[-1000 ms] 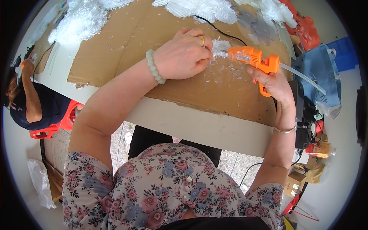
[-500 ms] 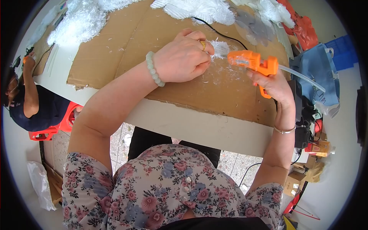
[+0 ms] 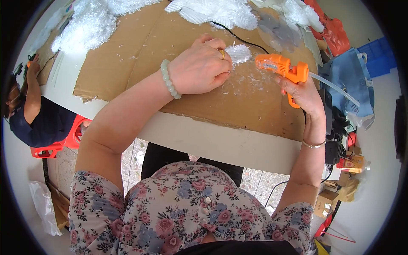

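Note:
My right hand [image 3: 301, 94] grips an orange hot glue gun [image 3: 276, 64] by its handle, with a clear glue stick [image 3: 335, 87] sticking out of the back. The gun's nozzle points left, toward a small white fluffy piece [image 3: 239, 54]. My left hand [image 3: 203, 64] is closed on that piece, its fingers curled and the fingertips mostly hidden behind the hand. A small gap lies between nozzle and piece. Beneath both hands is a brown cardboard sheet [image 3: 204, 104] strewn with white shreds and glue strands.
White fluffy heaps [image 3: 87, 29] and white feathery pieces [image 3: 216, 12] lie along the far side. A black cord [image 3: 238, 35] crosses the cardboard. A blue bag [image 3: 348, 83] and a red plastic bag [image 3: 331, 32] are on the right. At far left a person [image 3: 36, 110] sits on a red stool.
The glue gun's nozzle has drawn slightly right, away from the white piece. More of the piece shows beyond my left fingers, and my left hand has shifted very little.

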`<state>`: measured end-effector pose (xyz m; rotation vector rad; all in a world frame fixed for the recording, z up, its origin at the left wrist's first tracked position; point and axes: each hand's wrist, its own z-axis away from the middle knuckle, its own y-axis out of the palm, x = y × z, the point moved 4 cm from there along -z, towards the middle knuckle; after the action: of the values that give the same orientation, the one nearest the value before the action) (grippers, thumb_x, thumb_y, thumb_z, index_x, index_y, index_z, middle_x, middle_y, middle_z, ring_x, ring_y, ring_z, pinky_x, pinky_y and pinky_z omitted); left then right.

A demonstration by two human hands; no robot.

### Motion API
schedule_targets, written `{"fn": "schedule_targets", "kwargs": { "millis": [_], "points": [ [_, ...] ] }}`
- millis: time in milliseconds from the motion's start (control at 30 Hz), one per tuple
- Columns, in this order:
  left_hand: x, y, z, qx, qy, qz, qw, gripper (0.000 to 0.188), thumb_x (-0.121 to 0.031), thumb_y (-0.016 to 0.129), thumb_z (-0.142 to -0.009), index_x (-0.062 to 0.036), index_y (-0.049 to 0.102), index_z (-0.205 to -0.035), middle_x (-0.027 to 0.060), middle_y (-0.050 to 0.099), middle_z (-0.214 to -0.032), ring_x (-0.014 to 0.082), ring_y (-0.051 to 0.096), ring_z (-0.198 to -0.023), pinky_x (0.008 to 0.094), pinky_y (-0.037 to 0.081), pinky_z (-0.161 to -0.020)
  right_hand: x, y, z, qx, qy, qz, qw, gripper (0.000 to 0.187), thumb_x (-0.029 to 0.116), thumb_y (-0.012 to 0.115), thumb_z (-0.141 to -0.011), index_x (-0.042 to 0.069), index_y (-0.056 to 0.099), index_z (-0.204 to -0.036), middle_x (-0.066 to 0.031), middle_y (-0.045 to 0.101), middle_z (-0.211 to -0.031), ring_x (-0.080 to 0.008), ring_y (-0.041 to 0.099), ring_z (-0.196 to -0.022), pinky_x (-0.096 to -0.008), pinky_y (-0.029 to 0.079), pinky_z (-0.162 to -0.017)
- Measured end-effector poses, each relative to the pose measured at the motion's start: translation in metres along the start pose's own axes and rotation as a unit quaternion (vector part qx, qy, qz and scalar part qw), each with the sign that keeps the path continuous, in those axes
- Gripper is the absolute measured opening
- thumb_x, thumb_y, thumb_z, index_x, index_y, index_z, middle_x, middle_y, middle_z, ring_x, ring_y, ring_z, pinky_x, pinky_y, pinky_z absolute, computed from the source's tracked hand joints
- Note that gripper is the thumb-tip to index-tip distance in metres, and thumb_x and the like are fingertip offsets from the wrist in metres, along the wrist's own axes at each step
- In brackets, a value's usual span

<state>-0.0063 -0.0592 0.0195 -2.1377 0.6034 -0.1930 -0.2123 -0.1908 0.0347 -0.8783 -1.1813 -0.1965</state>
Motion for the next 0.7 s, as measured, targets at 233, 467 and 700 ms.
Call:
{"fn": "schedule_targets", "kwargs": {
  "millis": [233,467,700],
  "points": [
    [0.005,-0.001,0.001,0.021,-0.066,0.044,0.997,0.027,-0.006,0.056,-0.078,-0.0102,0.053,-0.104,0.0041,0.063,-0.078,0.0245,0.057,-0.089,0.0402,0.038,-0.089,-0.001,0.01,-0.005,0.009,0.055,0.069,0.996,0.021,0.013,0.067,-0.082,0.003,0.059,-0.098,0.0001,0.058,-0.081,-0.0084,0.052,-0.067,-0.0232,0.043,-0.061],
    [0.023,0.0,0.004,-0.027,-0.144,0.183,0.972,0.033,0.002,0.05,-0.078,-0.0113,0.049,-0.108,0.0043,0.064,-0.079,0.0227,0.059,-0.078,0.0359,0.042,-0.084,-0.005,0.0,-0.005,-0.033,-0.008,-0.065,0.997,0.019,0.015,0.066,-0.085,0.003,0.059,-0.098,0.0007,0.057,-0.079,-0.0078,0.051,-0.066,-0.0229,0.043,-0.061],
    [0.019,0.002,0.005,0.026,-0.117,0.054,0.991,0.035,0.005,0.048,-0.077,-0.0113,0.052,-0.107,0.0011,0.067,-0.081,0.0268,0.058,-0.088,0.0391,0.039,-0.091,-0.007,0.017,-0.012,-0.011,0.041,0.054,0.998,0.02,0.013,0.063,-0.086,0.002,0.059,-0.103,-0.0006,0.059,-0.083,-0.0084,0.053,-0.068,-0.0231,0.043,-0.061]
  ]
}}
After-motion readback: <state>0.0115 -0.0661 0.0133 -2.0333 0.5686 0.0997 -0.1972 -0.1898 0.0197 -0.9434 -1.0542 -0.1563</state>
